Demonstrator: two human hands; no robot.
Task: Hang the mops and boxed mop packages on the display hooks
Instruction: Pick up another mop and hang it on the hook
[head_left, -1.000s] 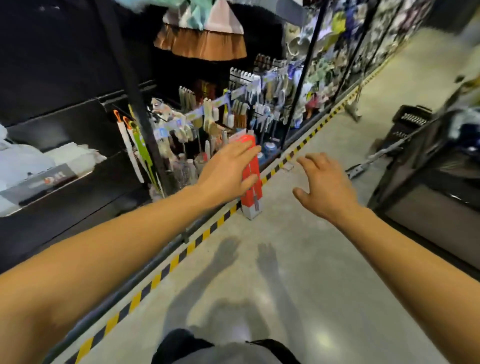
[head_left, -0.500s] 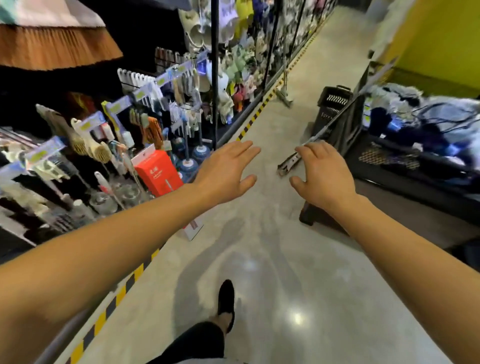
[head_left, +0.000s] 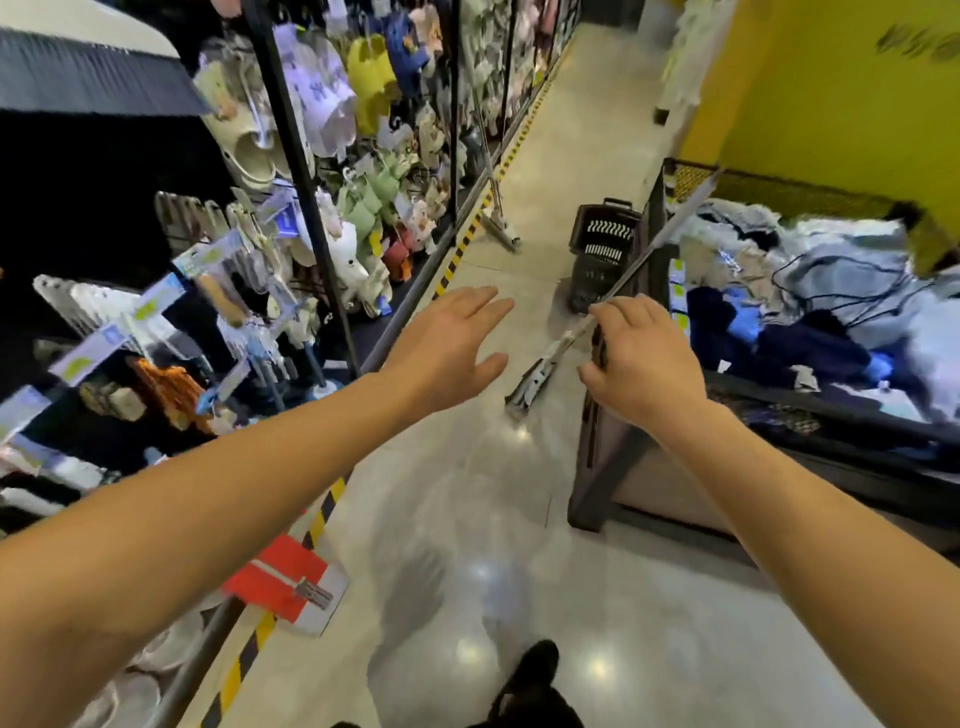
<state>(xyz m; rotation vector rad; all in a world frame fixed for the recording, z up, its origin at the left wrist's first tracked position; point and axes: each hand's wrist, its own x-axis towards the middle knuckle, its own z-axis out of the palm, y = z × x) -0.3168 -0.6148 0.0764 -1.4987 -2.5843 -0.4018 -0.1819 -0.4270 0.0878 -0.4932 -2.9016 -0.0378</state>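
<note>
A flat mop leans against the bin of clothes on the right, its metal handle slanting up over the bin's rim and its head on the floor. My right hand hovers at the lower part of that handle, fingers curled and close to it; whether it grips is unclear. My left hand is spread, palm down, holding nothing, left of the mop head. A red and white boxed mop package stands on the floor by the shelf base at lower left. A second mop leans on the shelving farther down the aisle.
Display racks with hanging slippers, brushes and tags line the left side, edged by yellow-black floor tape. A dark shopping basket stands mid-aisle. The wire bin of clothes fills the right, under a yellow wall. My shoe is below.
I have walked down the aisle; the red package has dropped behind to the lower left. My right hand has come up to the leaning mop's handle. My left hand stays spread.
</note>
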